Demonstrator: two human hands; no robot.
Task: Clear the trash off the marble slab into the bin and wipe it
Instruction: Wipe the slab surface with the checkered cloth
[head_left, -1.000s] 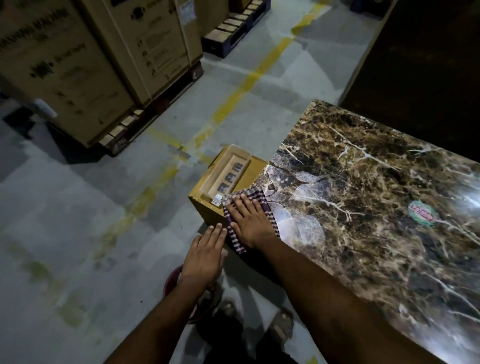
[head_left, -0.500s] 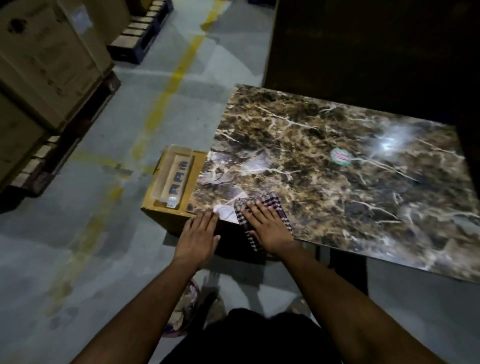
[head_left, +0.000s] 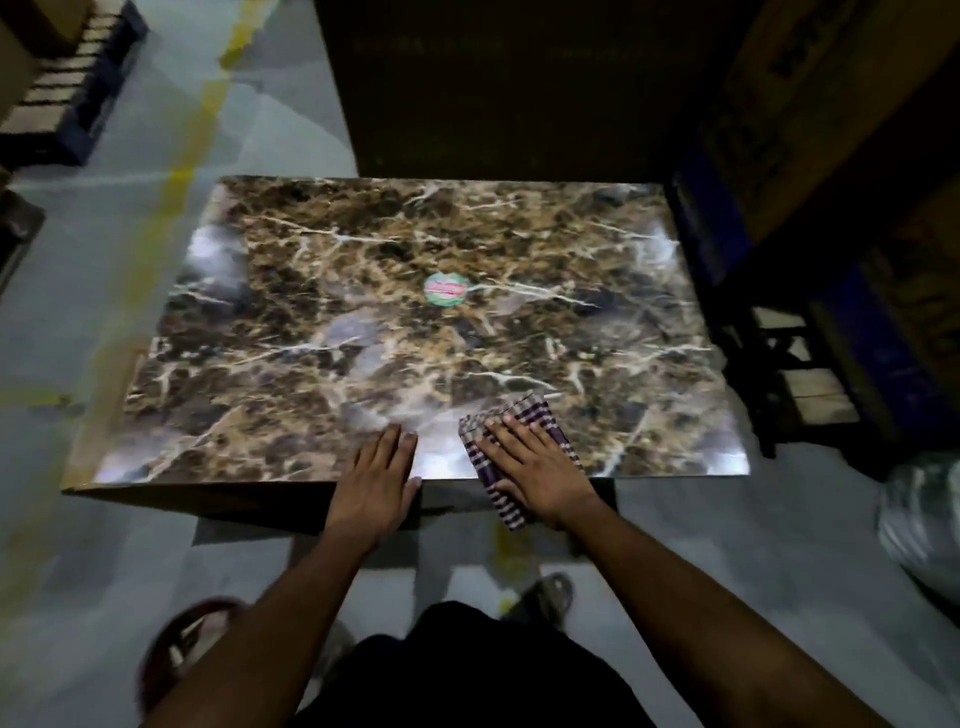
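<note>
Now the right hand (head_left: 535, 467), flat on the checked cloth (head_left: 511, 457), should press evenly across the marble slab (head_left: 363, 322) while the open, empty left hand (head_left: 376, 478) steadies.

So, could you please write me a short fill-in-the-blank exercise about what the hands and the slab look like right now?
1. The right hand presses flat on a checked ____.
2. The left hand rests on the near ____ of the marble slab.
3. A round ____ sits near the slab's middle.
4. The cloth lies to the ____ of the left hand.

Missing words: cloth; edge; sticker; right
</note>
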